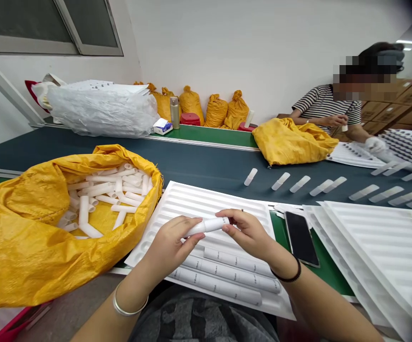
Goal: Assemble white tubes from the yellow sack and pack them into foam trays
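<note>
Between both hands, over the tray, is a white plastic tube point(209, 224) with small dark print near its right end. My left hand point(177, 240) pinches the tube's left part between thumb and fingers. At the right end, my right hand point(247, 232) grips it with thumb and fingertips. Under the hands lies a white ridged tray point(188, 197). Rows of white printed tubes point(227, 273) rest in its near grooves. To the left of my left hand, an open yellow sack point(38, 251) holds many loose white tubes point(99, 190).
A black phone point(301, 237) lies right of the tray, beside stacked white trays point(380, 247). Across the dark conveyor belt point(199, 161) stand several translucent tubes point(280, 181). A yellow bag point(291, 140) lies at the far side, near a seated co-worker point(323, 107) holding a small white piece.
</note>
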A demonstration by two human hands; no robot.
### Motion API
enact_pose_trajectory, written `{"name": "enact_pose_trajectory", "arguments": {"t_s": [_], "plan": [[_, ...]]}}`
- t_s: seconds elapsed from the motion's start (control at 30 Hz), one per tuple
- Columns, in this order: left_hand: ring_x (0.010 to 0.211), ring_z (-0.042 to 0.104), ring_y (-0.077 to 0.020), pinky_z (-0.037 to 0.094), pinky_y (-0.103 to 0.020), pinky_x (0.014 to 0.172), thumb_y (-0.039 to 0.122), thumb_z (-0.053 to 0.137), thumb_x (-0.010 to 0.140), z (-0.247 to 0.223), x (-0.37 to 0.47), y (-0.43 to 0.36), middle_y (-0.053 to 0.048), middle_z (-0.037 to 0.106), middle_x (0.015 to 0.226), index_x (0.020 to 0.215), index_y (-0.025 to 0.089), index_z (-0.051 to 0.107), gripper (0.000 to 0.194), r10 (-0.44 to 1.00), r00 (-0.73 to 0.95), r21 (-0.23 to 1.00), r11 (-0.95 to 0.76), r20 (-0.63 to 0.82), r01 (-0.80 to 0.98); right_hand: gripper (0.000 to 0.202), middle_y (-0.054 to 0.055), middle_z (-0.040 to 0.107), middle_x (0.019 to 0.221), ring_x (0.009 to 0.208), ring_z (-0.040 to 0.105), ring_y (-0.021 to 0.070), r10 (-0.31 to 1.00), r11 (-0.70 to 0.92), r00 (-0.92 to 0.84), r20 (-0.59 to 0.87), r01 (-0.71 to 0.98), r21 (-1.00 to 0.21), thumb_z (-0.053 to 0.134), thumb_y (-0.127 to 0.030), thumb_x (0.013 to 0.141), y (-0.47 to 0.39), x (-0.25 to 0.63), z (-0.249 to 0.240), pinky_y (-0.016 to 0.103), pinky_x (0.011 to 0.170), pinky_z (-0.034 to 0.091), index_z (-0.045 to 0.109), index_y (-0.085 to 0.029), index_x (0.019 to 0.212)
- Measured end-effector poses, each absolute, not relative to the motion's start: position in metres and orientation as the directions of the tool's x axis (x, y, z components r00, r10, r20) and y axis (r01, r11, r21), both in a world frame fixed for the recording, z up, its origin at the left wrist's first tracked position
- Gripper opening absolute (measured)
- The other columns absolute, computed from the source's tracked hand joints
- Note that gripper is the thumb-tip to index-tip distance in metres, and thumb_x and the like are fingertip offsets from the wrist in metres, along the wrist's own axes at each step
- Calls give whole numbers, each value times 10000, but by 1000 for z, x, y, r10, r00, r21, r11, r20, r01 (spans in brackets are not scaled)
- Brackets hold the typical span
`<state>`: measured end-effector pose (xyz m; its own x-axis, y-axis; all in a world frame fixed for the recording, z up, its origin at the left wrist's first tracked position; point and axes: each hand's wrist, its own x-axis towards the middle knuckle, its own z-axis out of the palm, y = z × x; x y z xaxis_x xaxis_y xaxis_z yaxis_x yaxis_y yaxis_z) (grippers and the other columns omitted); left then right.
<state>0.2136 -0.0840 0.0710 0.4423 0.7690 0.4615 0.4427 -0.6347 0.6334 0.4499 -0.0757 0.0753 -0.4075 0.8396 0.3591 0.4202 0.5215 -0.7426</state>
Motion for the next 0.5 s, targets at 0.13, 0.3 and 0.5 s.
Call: {"name": "enact_pose_trajectory", "arguments": {"t_s": [0.13, 0.3, 0.5], "plan": [[904, 606, -172, 483, -280, 811, 215, 578, 885, 68, 217, -89, -82, 663, 972, 1228, 144, 553, 351, 725, 453, 582, -688, 519, 434, 241, 66, 658, 899, 736, 587, 147, 850, 495, -397, 345, 382, -781, 552, -294, 902, -77, 444, 76, 268, 650, 481, 597, -178, 1108], [844, 614, -173, 508, -285, 772, 232, 532, 905, 52, 215, -95, -72, 659, 936, 1343, 205, 473, 442, 772, 465, 668, -621, 432, 411, 252, 65, 669, 956, 784, 607, 141, 794, 556, -502, 343, 373, -742, 524, -260, 920, -88, 437, 73, 264, 717, 487, 571, -188, 1157], [1142, 547, -314, 452, -458, 974, 271, 667, 784, 67, 197, -96, -120, 587, 1249, 1370, 287, 463, 621, 853, 410, 647, -515, 324, 562, 159, 90, 641, 952, 887, 598, 210, 856, 499, -511, 75, 781, -375, 676, -200, 753, -45, 432, 52, 304, 812, 458, 657, -167, 908]]}}
